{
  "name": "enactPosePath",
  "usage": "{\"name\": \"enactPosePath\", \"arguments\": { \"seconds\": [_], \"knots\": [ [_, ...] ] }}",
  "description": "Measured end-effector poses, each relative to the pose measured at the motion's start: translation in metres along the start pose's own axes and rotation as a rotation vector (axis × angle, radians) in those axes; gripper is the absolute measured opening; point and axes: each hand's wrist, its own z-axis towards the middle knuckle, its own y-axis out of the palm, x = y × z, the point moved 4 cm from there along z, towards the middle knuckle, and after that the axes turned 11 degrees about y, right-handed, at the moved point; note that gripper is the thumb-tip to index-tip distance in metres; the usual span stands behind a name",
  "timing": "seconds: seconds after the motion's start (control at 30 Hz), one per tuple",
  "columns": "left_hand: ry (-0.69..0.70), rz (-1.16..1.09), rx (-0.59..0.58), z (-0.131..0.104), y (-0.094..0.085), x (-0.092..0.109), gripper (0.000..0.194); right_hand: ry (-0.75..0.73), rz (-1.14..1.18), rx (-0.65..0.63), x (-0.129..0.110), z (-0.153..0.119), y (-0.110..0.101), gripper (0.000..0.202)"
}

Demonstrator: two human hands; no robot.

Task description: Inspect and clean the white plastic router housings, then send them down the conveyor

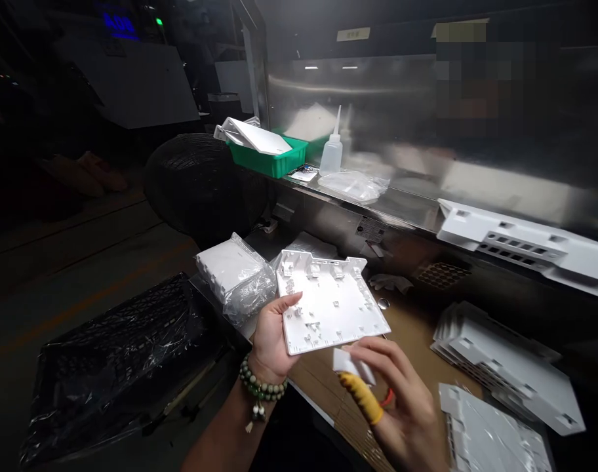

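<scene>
A white plastic cover point(334, 305), its ribbed and clipped inner face turned up, is gripped at the left edge by my left hand point(274, 331), thumb on top. Just below its lower right edge, my right hand point(392, 393) pinches a small flat white piece point(351, 366) between thumb and fingers. Yellow wrapping point(362, 396) covers the right thumb. Whether the right fingers also touch the cover, I cannot tell.
Stacked white covers point(510, 367) and a bagged cover point(496, 432) lie at right. Plastic-wrapped covers point(230, 269) sit at left, above a black-lined crate point(112, 367). The metal shelf holds a green bin point(269, 160), a squeeze bottle point(332, 154) and a white panel point(525, 246).
</scene>
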Motion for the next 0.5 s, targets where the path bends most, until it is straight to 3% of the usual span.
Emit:
{"name": "enactPosePath", "arguments": {
  "seconds": [0.1, 0.23, 0.5],
  "knots": [
    [0.122, 0.023, -0.081, -0.003, 0.01, -0.006, 0.064, -0.079, -0.009, 0.006, -0.022, 0.001, 0.016, 0.022],
    [0.281, 0.032, -0.069, -0.005, 0.013, -0.01, 0.074, -0.144, -0.007, -0.015, -0.028, 0.0, 0.033, 0.022],
    [0.284, 0.016, -0.019, -0.004, 0.007, -0.01, 0.078, -0.147, -0.041, -0.025, -0.02, -0.004, 0.029, 0.025]
  ]
}}
